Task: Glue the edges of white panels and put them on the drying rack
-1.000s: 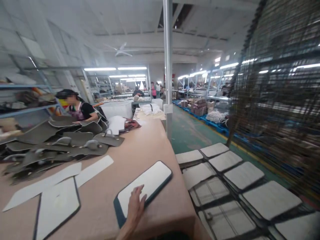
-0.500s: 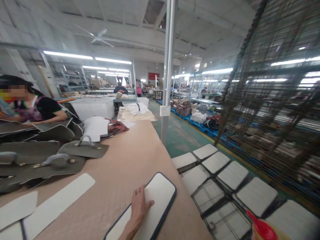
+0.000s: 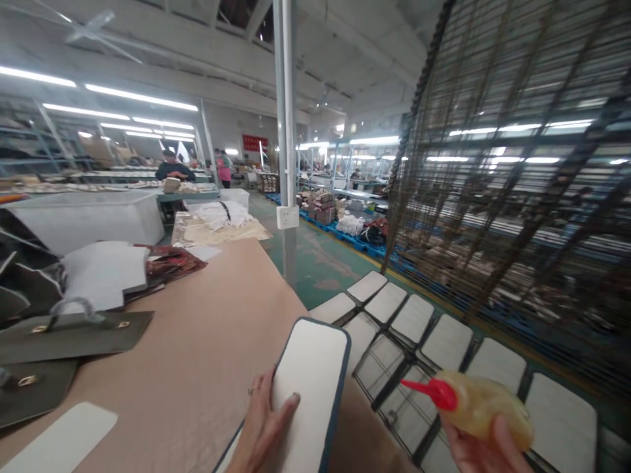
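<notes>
Yellowish plastic bottle point(image 3: 486, 399) with a red nozzle point(image 3: 440, 392) is gripped in the right hand point(image 3: 476, 453), above pale panels point(image 3: 562, 420) beside the brown counter point(image 3: 207, 335). Near the counter's edge, the left hand point(image 3: 262, 420) holds a white, blue-edged board point(image 3: 315, 368), thumb on top.

Head-worn view — forward and down, along the desk point(image 3: 207, 335)
The camera sits at the person's head, close above the left hand point(image 3: 263, 417) and the right hand point(image 3: 486, 441), both low in the near part; from there it faces down the desk's length, past the pole point(image 3: 286, 131) near the middle, to the far red banner point(image 3: 255, 143) — wide enough to take in the ceiling point(image 3: 187, 46) above and the wire mesh point(image 3: 513, 177) at right.
</notes>
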Demonstrator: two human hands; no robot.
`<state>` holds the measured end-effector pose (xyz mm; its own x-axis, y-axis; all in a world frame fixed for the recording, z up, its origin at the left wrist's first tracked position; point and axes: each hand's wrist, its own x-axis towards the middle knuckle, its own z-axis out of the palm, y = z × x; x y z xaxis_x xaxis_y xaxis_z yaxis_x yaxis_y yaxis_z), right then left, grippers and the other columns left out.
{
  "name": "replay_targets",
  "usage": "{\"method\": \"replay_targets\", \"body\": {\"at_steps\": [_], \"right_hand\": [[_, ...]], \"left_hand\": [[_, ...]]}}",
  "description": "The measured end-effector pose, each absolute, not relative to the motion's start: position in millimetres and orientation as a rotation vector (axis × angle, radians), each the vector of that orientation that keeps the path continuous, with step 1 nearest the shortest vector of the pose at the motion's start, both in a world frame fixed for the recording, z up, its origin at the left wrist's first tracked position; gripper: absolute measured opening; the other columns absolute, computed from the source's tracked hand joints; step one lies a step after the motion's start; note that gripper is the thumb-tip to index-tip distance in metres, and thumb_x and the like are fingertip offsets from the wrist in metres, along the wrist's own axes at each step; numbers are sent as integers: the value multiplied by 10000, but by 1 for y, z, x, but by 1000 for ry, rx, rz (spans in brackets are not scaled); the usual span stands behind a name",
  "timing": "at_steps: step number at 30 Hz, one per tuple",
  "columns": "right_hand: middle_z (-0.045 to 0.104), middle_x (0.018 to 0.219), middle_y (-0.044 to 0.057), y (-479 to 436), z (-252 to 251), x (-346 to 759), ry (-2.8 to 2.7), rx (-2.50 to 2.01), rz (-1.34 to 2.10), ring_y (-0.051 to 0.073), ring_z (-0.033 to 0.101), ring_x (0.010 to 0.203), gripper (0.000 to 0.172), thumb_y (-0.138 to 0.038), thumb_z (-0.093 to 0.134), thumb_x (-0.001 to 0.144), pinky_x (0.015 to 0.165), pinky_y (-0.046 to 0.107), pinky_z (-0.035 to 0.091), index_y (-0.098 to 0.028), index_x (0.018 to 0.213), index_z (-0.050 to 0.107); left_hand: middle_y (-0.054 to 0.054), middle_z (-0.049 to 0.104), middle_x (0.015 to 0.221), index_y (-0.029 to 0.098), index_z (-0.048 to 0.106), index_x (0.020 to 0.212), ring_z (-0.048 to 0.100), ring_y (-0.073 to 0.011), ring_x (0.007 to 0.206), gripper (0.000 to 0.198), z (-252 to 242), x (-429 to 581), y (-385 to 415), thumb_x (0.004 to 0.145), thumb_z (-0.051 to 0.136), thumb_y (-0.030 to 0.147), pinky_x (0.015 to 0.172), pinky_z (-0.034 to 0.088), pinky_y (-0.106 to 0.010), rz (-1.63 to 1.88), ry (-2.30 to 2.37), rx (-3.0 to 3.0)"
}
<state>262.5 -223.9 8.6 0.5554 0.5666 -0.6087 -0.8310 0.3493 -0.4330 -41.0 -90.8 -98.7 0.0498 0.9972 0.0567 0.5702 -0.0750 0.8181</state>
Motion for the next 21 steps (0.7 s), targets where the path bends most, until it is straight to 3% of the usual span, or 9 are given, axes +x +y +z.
{"method": "replay_targets", "body": {"at_steps": [3, 7, 10, 13, 17, 19, 21], "right_hand": [[730, 928, 6, -225, 34, 261, 245, -829, 845, 163, 693, 741, 184, -317, 656, 786, 638, 252, 585, -274, 960, 697], [717, 997, -7, -236, 55, 270, -67, -870, 645, 202, 678, 849, 546, -330, 896, 411, 697, 264, 579, -305, 922, 704], [680, 1125, 18, -248, 69, 278, -97, -930, 605, 266, 630, 1017, 660, -421, 918, 283, 848, 351, 540, -310, 899, 709], [651, 1183, 11, -259, 83, 283, -73, -982, 569, 313, 571, 1122, 747, -520, 897, 231, 1000, 463, 426, -346, 931, 702], [627, 1221, 9, -269, 93, 288, -144, -1017, 532, 344, 516, 1192, 759, -586, 870, 271, 1071, 548, 310, -368, 977, 691], [609, 1255, 21, -274, 94, 291, -197, -1018, 530, 356, 507, 1202, 775, -589, 866, 302, 1081, 571, 277, -361, 1020, 684], [599, 1273, 36, -278, 92, 296, -249, -1008, 531, 369, 488, 1220, 779, -581, 869, 330, 1070, 597, 284, -354, 1050, 677]], "left_hand": [[-148, 520, 1380, 112, 414, 1390, 476, -343, 1261, 851, -70, -40, -92, 686, 564, 568, 1073, 364, -491, 743, 1392, 1687], [-12, 378, 1511, 250, 362, 1457, 334, -310, 1383, 814, -41, -40, -115, 735, 530, 586, 1138, 284, -459, 609, 1267, 1764], [65, 317, 1531, 355, 334, 1462, 254, -291, 1423, 716, -25, -43, -139, 798, 500, 565, 1163, 207, -492, 614, 1204, 1775], [62, 356, 1513, 421, 364, 1427, 287, -335, 1402, 710, -15, -38, -158, 766, 578, 567, 1137, 245, -527, 483, 1097, 1853], [-85, 589, 1321, 326, 561, 1324, 456, -404, 1243, 744, -15, -15, -176, 637, 664, 591, 1066, 318, -510, 443, 1030, 2040], [-94, 673, 1155, 310, 659, 1212, 545, -378, 1108, 672, -15, -8, -183, 614, 651, 615, 1019, 363, -468, 355, 990, 2029], [-54, 668, 1172, 345, 663, 1192, 561, -337, 1084, 616, -12, -9, -188, 642, 635, 621, 1004, 385, -419, 237, 925, 1933]]}}
